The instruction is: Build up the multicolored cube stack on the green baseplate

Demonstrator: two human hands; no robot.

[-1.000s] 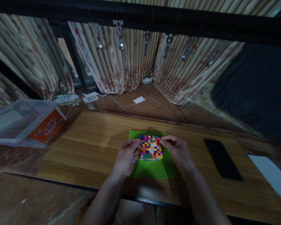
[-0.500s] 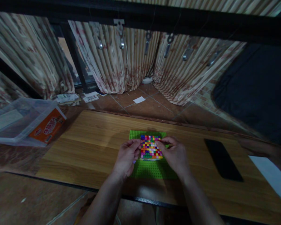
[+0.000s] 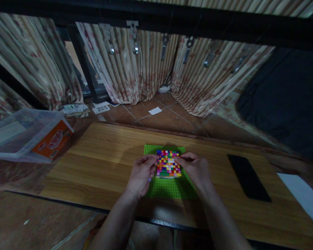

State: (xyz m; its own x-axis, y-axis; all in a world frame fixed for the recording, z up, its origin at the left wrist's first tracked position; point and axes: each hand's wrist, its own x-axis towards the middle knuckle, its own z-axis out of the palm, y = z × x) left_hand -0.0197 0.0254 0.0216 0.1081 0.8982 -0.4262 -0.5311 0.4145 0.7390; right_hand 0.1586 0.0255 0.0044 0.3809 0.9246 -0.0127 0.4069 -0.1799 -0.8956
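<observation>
A low, roughly square block of small multicoloured toy bricks [image 3: 169, 166] stands on a studded green baseplate [image 3: 167, 190]. My left hand [image 3: 142, 173] is closed, with thumb and fingertips pressed at the block's left edge. Beneath those fingers shows a small purple bit [image 3: 149, 180], too small to name surely. My right hand [image 3: 198, 171] lies at the block's right side. Its thumb and forefinger come together over the upper right part of the block, and whatever is between the tips is hidden.
The baseplate rests on a long wooden table [image 3: 99, 159]. A black phone-shaped slab [image 3: 249, 178] and a white sheet [image 3: 302, 196] lie to the right. At the left stands a clear plastic bin [image 3: 13, 152] with an orange label. Striped curtains [image 3: 156, 69] hang beyond.
My right hand's fingertips have shifted very slightly over the block's upper right part. My left hand, the block and the baseplate stay where they were.
</observation>
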